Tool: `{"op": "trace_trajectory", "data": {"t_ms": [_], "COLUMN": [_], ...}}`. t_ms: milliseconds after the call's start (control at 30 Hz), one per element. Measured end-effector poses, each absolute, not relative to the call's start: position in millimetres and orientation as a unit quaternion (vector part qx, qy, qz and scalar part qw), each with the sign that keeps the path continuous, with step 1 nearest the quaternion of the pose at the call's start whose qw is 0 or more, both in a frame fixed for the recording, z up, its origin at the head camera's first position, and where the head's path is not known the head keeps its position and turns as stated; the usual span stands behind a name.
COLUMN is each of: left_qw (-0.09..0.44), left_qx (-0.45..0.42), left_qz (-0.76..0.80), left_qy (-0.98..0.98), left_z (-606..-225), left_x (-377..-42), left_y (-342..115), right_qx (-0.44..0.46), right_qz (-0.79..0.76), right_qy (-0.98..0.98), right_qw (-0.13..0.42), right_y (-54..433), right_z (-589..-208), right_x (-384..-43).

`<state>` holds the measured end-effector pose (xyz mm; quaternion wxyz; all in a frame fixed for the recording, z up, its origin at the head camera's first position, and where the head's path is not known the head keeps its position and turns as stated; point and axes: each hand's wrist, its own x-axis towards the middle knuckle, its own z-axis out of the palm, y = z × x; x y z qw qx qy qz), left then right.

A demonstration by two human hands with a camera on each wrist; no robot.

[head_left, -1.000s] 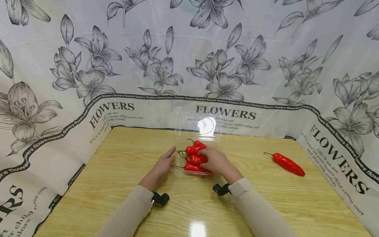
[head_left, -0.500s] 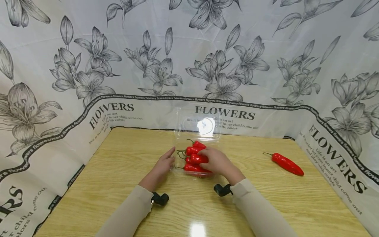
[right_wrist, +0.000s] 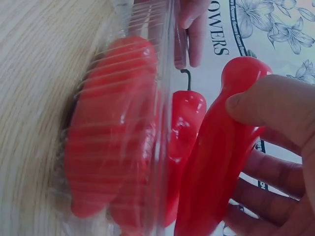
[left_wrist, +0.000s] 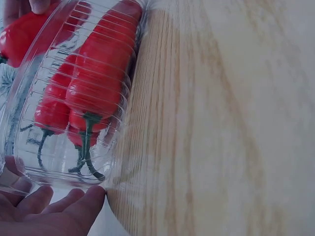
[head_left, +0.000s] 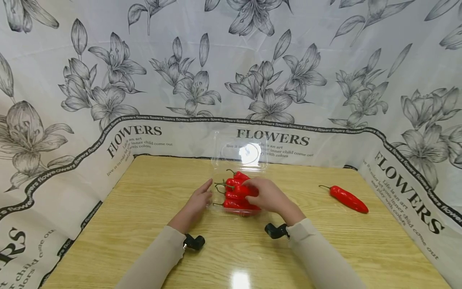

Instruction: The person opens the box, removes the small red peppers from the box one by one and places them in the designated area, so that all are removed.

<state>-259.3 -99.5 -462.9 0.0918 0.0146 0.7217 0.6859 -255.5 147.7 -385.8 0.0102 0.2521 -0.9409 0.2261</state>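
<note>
My right hand (head_left: 268, 195) pinches a red chili pepper (right_wrist: 216, 147) between thumb and fingers, just above a clear plastic clamshell box (left_wrist: 29, 162). Inside the box lie several other red peppers (left_wrist: 98, 93) with green curled stems, stacked and pointing the same way. The box's lid (head_left: 231, 150) stands raised at the back. At the box's left end, my left hand (head_left: 197, 202) touches the wall with fairly straight fingers. Part of the held pepper is hidden behind my right hand in the head view.
A single red pepper (head_left: 348, 198) lies on the wooden table (head_left: 151, 188) at the right. Flower-printed cloth (head_left: 180, 136) hangs along the table's back and both sides. A dark wrist camera (head_left: 276, 230) sits under my right wrist, another (head_left: 194, 242) beside the left.
My right hand has lifted slightly and shifted a little to the right, and the pepper in its grip has risen and turned on the pile. My left hand has stayed at the box's end.
</note>
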Motion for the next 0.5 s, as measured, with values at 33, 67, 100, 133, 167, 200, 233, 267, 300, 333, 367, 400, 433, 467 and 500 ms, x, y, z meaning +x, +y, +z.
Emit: {"op": "trace_trajectory", "data": {"t_ms": [33, 67, 100, 133, 167, 200, 233, 267, 300, 333, 367, 400, 433, 467, 500], "left_qw": [0.090, 0.089, 0.088, 0.088, 0.088, 0.088, 0.087, 0.088, 0.087, 0.088, 0.087, 0.087, 0.085, 0.084, 0.083], "left_qx": [0.018, 0.019, 0.020, 0.018, 0.017, 0.017, 0.018, 0.016, 0.017, 0.018, 0.017, 0.017, 0.018, 0.017, 0.020], "left_qz": [0.684, 0.684, 0.683, 0.684, 0.683, 0.683, 0.682, 0.683, 0.683, 0.683, 0.683, 0.685, 0.685, 0.687, 0.687], "left_qy": [0.724, 0.724, 0.725, 0.724, 0.725, 0.725, 0.726, 0.725, 0.725, 0.725, 0.725, 0.724, 0.723, 0.721, 0.722], "left_z": [-463, -463, -463, -463, -462, -462, -462, -462, -463, -463, -463, -463, -463, -464, -464], "left_x": [-259, -259, -259, -259, -258, -258, -258, -258, -258, -258, -258, -257, -257, -257, -258], "left_y": [-99, -100, -100, -100, -100, -100, -100, -100, -100, -100, -100, -100, -100, -100, -100], "right_qx": [0.252, 0.252, 0.252, 0.252, 0.253, 0.255, 0.255, 0.256, 0.257, 0.258, 0.260, 0.260, 0.260, 0.260, 0.258], "right_qz": [0.227, 0.227, 0.228, 0.229, 0.229, 0.228, 0.228, 0.228, 0.230, 0.231, 0.233, 0.236, 0.241, 0.248, 0.254], "right_qy": [-0.941, -0.941, -0.940, -0.940, -0.939, -0.939, -0.939, -0.938, -0.938, -0.937, -0.936, -0.935, -0.933, -0.932, -0.931], "right_qw": [0.012, 0.017, 0.021, 0.026, 0.030, 0.035, 0.038, 0.043, 0.045, 0.048, 0.050, 0.052, 0.053, 0.053, 0.052], "right_y": [149, 151, 152, 154, 156, 157, 159, 161, 163, 165, 167, 169, 171, 174, 176], "right_z": [-385, -385, -384, -384, -383, -383, -382, -382, -381, -380, -379, -379, -378, -377, -376], "right_x": [-255, -256, -255, -255, -255, -255, -255, -255, -255, -255, -255, -255, -255, -254, -254]}}
